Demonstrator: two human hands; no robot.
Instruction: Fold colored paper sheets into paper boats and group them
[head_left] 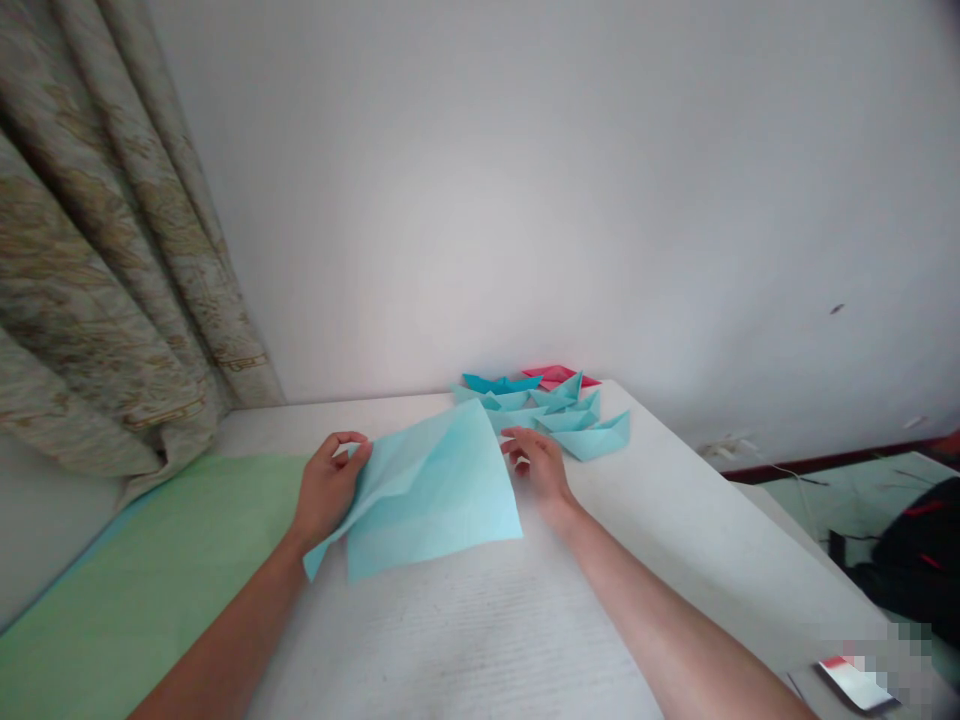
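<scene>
A light blue sheet of paper (pixel 442 500) with a crease and a bent-over left part is held up above the white table. My left hand (pixel 330 485) pinches its left edge between thumb and fingers. Beside the sheet's right edge is my right hand (pixel 538 462), its fingers curled loosely and apart; it does not appear to grip the paper. Just behind that hand stand several folded paper boats: light blue ones (pixel 596 440), a darker blue one (pixel 501 384) and a pink one (pixel 559 376).
Large green paper (pixel 217 560) lies on the left of the white table (pixel 465 650), with a blue edge beneath it. A patterned curtain (pixel 112 250) hangs at the left and a plain wall (pixel 525 200) rises behind. At the lower right lies a phone-like object (pixel 859 685), partly pixelated.
</scene>
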